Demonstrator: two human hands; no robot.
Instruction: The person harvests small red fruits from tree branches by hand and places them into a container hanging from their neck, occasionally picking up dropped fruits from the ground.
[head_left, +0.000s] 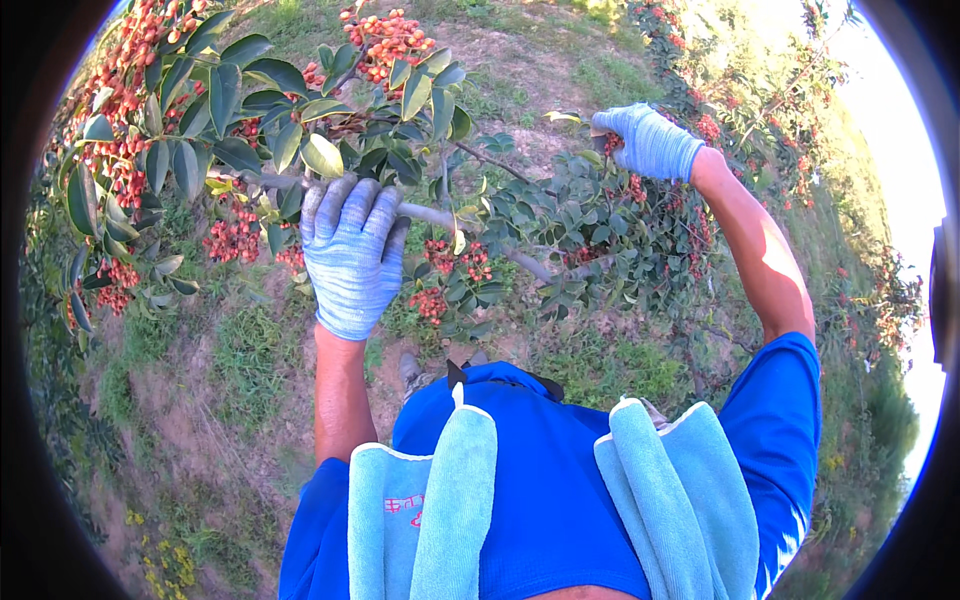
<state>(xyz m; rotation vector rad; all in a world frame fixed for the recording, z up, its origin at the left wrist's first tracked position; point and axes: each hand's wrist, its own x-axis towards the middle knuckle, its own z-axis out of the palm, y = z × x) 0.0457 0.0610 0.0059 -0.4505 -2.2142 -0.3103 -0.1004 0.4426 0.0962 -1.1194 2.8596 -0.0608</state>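
Observation:
My left hand (352, 251), in a light blue knitted work glove with grey-coated fingers, lies over a grey tree branch (431, 215), its fingers curled behind it. My right hand (637, 142), gloved alike, is raised at the upper right with its fingers closed around a small bunch of red berries (613, 142), partly hidden by the glove. Big clusters of orange-red berries (386, 41) hang among the dark green leaves (225, 94) above and left of my left hand. Smaller red clusters (429, 304) hang below the branch.
Leafy twigs (592, 214) with more berries fill the space between my hands. Further berry-bearing bushes (787, 142) stand at the right. Below is bare soil with patches of grass (251, 360). A light teal towel (457, 495) hangs over my blue shirt (555, 480).

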